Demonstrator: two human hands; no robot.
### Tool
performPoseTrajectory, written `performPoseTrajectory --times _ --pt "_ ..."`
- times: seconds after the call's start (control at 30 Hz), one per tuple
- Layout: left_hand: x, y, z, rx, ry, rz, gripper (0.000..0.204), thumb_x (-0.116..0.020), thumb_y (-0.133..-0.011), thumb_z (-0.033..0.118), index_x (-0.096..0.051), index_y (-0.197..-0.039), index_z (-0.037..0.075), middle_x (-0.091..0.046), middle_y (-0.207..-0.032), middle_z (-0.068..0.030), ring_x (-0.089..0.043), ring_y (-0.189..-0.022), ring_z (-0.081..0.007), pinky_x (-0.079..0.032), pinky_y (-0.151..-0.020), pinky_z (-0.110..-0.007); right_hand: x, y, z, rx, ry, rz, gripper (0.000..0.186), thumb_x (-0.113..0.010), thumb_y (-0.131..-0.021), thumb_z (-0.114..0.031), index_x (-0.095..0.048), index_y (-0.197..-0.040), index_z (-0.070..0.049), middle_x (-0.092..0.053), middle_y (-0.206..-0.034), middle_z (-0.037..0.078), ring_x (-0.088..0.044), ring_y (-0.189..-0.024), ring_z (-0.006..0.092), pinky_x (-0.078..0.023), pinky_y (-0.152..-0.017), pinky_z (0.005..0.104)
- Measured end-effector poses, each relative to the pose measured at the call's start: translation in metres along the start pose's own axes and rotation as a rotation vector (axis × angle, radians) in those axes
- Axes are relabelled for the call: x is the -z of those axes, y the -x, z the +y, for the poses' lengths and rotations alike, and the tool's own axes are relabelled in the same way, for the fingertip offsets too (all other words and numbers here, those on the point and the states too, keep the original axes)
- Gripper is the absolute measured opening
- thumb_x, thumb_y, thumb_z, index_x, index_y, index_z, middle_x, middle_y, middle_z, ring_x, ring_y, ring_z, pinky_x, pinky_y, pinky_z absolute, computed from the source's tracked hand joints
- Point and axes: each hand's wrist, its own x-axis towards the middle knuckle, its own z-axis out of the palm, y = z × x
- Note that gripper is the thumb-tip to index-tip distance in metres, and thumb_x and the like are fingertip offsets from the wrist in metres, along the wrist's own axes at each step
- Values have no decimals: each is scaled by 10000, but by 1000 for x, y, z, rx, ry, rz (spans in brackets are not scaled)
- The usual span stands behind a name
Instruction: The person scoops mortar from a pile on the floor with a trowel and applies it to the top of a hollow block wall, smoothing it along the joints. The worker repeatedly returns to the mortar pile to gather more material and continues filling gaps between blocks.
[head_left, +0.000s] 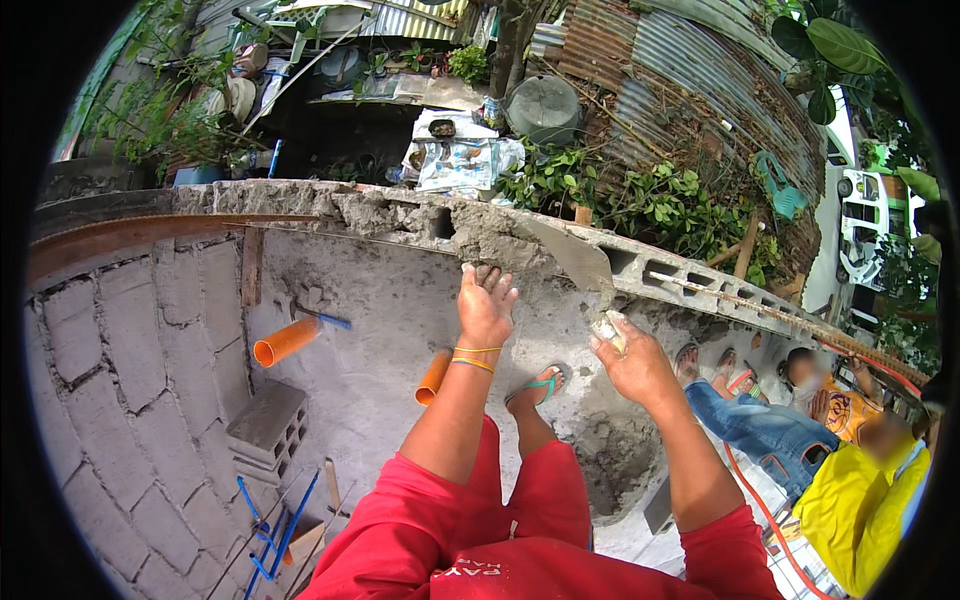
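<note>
My right hand [634, 362] is closed around the pale handle of a trowel [578, 254]. The trowel's flat metal blade points up and left, lying over the top of a hollow-block wall [700, 290]. Wet grey mortar [490, 237] is heaped on the wall top just left of the blade. Below that mortar my left hand [486, 308] reaches up to the wall's near edge. Its fingers are apart and nothing shows in them; whether they touch the mortar is unclear.
Orange pipes [286, 342] stick up at the left, near stacked hollow blocks [268, 425] and blue rods [270, 540]. Two people, one in a yellow shirt [850, 510], are at the right by an orange hose [760, 500]. Corrugated sheets [690, 80] and plants lie beyond the wall.
</note>
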Motion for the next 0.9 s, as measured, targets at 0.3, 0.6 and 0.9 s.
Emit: performPoseTrajectory --times 0.3,0.6,0.9 --pt "112 24 31 63 -229 123 582 -376 -1086 541 -569 -1314 42 -636 -1330 -143 -639 -1147 -304 -483 -989 -479 -106 -28 -6 -376 -1353 -748 363 -713 -982 -359 -605 -1114 -38 -534 -722 33 -513 -527 119 -476 -447 290" --pt "227 54 64 92 -777 345 579 -444 -1062 511 -564 -1373 38 -677 -1234 -101 -677 -990 -221 -493 -818 -370 -97 16 76 -531 -1560 -500 354 -630 -1027 -334 -628 -1190 -20 -576 -872 90 -578 -675 156 -503 -478 319" --pt "210 74 41 74 -1024 196 549 -461 -1078 464 -576 -1338 -5 -676 -1192 -145 -686 -921 -230 -549 -831 -366 -94 15 15 -369 -1612 -790 386 -552 -1049 -389 -614 -1230 -54 -538 -722 59 -553 -506 175 -463 -442 333"
